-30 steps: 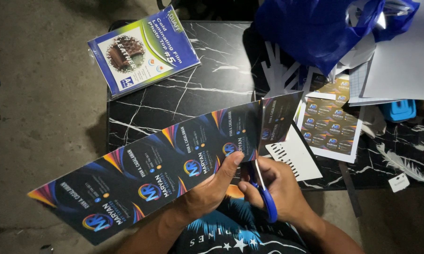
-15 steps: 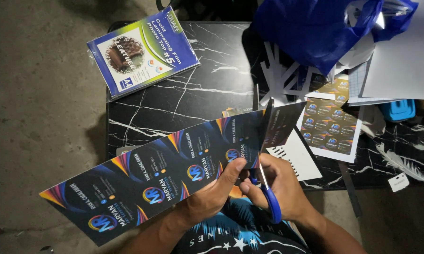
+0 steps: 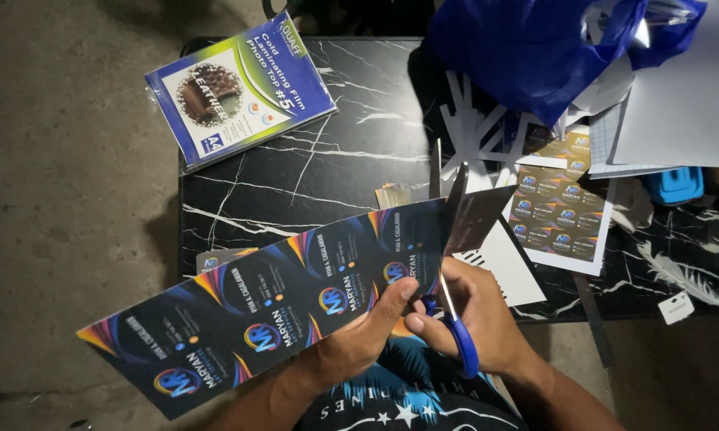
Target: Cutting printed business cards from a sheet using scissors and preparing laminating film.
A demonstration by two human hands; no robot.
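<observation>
Left hand (image 3: 359, 343) is gripping the printed card strip (image 3: 271, 303) along its lower edge, thumb lying across the printed face near the right end, fingers curled underneath and out of view. The strip is being held in the air above the counter (image 3: 311, 175), slanting from lower left up toward upper right. Right hand (image 3: 475, 319) is closed through the blue handles of the scissors (image 3: 453, 263), just beside the left thumb; the blades are pointing up and away from the person, parted, and biting into the strip's right end, where a dark flap is bending off to the right. A printed sheet of cards (image 3: 559, 219) is lying on the counter beyond the hands, below a blue plastic bag (image 3: 527, 48). A film packet (image 3: 239, 88) is overhanging the counter's far left corner.
</observation>
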